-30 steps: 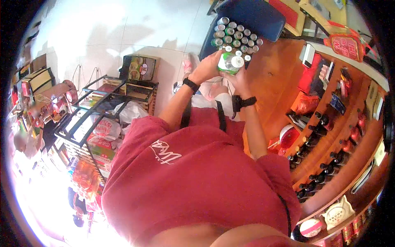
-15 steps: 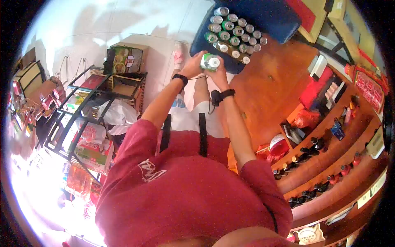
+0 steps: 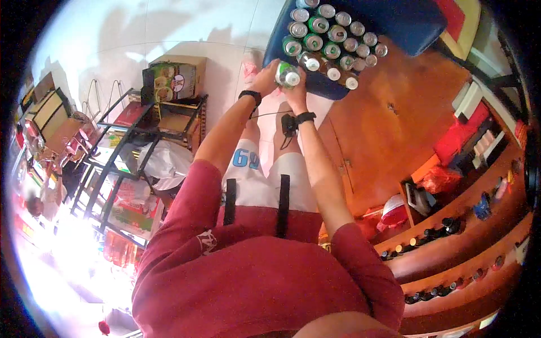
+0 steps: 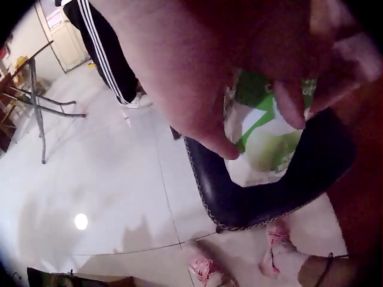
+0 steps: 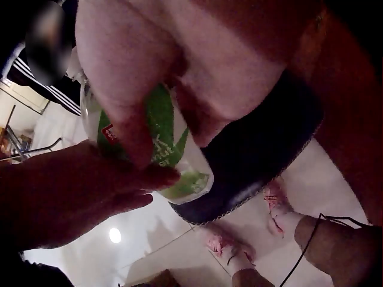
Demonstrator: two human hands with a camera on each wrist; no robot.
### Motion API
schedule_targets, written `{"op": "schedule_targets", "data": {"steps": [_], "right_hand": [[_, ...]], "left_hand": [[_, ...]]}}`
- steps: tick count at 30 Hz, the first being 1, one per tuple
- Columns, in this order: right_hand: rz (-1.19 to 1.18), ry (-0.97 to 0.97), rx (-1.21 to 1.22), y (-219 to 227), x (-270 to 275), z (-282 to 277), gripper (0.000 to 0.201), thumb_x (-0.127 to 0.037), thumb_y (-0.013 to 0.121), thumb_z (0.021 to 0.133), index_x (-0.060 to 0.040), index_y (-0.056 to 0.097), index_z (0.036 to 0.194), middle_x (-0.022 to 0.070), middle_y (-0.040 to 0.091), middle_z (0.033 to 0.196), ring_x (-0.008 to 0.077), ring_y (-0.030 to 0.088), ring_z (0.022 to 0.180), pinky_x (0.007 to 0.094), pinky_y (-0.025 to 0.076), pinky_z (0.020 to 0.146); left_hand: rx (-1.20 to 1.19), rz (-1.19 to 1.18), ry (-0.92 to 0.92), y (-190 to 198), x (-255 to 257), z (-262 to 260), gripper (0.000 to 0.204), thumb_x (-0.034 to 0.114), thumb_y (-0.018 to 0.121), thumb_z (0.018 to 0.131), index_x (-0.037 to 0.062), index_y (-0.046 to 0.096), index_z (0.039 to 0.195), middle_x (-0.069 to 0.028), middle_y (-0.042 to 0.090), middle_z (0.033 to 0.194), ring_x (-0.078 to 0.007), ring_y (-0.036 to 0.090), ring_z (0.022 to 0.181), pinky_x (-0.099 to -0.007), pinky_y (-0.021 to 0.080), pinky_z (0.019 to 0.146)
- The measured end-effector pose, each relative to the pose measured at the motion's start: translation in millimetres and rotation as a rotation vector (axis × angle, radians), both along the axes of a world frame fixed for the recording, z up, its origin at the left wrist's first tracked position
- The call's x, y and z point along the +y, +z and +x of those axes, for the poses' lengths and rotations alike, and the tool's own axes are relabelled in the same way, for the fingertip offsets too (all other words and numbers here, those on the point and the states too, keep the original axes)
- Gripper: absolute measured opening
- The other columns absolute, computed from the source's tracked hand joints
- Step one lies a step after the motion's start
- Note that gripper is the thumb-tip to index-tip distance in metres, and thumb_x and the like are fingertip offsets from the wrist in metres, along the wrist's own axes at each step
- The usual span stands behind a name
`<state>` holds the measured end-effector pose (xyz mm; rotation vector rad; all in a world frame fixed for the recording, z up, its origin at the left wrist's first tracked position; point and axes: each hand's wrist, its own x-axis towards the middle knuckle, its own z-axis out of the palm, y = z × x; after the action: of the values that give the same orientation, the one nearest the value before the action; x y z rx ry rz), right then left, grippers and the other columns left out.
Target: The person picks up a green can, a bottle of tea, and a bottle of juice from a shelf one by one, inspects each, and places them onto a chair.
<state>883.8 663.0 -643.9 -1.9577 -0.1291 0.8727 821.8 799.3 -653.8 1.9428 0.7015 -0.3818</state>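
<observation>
Room: shop floor of pale tiles [image 3: 186,22], a wooden counter [image 3: 394,129] to the person's right, wire racks [image 3: 129,141] of packaged goods to the left.
Surface: dark blue padded seat [image 3: 406,22] (its stitched edge shows in both wrist views), carrying rows of upright cans [image 3: 332,34] that fill its near part.
Shelving: stepped wooden shelves [image 3: 451,248] with dark bottles, low on the right, well apart from the work.
Item: green-and-white can [image 3: 287,74], held over the near edge of the seat, just beside the closest row.
Left hand [image 3: 265,76]: grip clamped, fingers curled round the can's side.
Right hand [image 3: 297,93]: grip clamped too, thumb and fingers [image 5: 134,128] wrapped over the label.
Handling, judged: stiff thin metal, smooth and likely a little slippery; moderately heavy if full; dents under a hard squeeze rather than breaks.
Hold, judged: round the mid-body, below the rim, where the wall is straight.
Edges: seat border lies right under the can (a tilt there could tip it to the floor).
Open room: free floor to the near left of the seat; little gap among the standing cans.
</observation>
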Motion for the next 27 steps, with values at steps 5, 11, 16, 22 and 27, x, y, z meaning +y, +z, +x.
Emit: {"op": "schedule_targets", "data": {"steps": [5, 11, 16, 22, 27], "right_hand": [[0.075, -0.019, 0.05, -1, 1, 9, 0.091, 0.002, 0.078, 0.067, -0.0042, 0.029, 0.142, 0.0174, 0.053, 0.134, 0.0326, 0.055, 0.124, 0.0396, 0.046, 0.103], [0.238, -0.162, 0.21, -35, -2, 4, 0.088, -0.002, 0.079, 0.066, -0.0041, 0.032, 0.14, 0.0141, 0.051, 0.128, 0.028, 0.053, 0.122, 0.0406, 0.043, 0.105], [0.274, -0.245, 0.083, -69, 1, -7, 0.071, 0.01, 0.07, 0.067, -0.0049, 0.042, 0.13, 0.0099, 0.062, 0.093, 0.0177, 0.061, 0.059, 0.0289, 0.044, 0.037], [0.129, -0.091, 0.325, -62, -2, 5, 0.083, -0.005, 0.079, 0.069, -0.0018, 0.033, 0.137, 0.0156, 0.052, 0.13, 0.0294, 0.053, 0.122, 0.0414, 0.043, 0.105], [0.127, -0.133, 0.282, -43, 2, 6, 0.079, -0.004, 0.079, 0.071, -0.0011, 0.035, 0.136, 0.017, 0.053, 0.132, 0.0293, 0.054, 0.124, 0.0414, 0.044, 0.106]], "left_hand": [[-0.004, 0.068, -0.067, -39, -7, -3, 0.07, 0.01, 0.064, 0.084, 0.0012, 0.031, 0.145, -0.0328, 0.045, 0.142, -0.0475, 0.059, 0.114, -0.0536, 0.049, 0.094], [0.205, 0.013, -0.174, -14, 9, 18, 0.06, 0.012, 0.06, 0.088, 0.0037, 0.034, 0.141, -0.0321, 0.063, 0.116, -0.0472, 0.063, 0.104, -0.0563, 0.05, 0.088], [0.099, 0.03, -0.155, -9, 16, 29, 0.054, 0.012, 0.059, 0.088, 0.0057, 0.037, 0.137, -0.0309, 0.064, 0.114, -0.0487, 0.062, 0.104, -0.0559, 0.049, 0.089], [-0.024, 0.032, -0.12, -29, 18, 20, 0.062, 0.014, 0.059, 0.09, 0.0092, 0.037, 0.148, -0.0304, 0.066, 0.111, -0.0454, 0.064, 0.106, -0.053, 0.051, 0.087], [0.077, 0.037, -0.123, -18, 20, 18, 0.058, 0.014, 0.06, 0.089, 0.0095, 0.037, 0.142, -0.029, 0.063, 0.12, -0.0471, 0.062, 0.107, -0.0543, 0.049, 0.091]]}}
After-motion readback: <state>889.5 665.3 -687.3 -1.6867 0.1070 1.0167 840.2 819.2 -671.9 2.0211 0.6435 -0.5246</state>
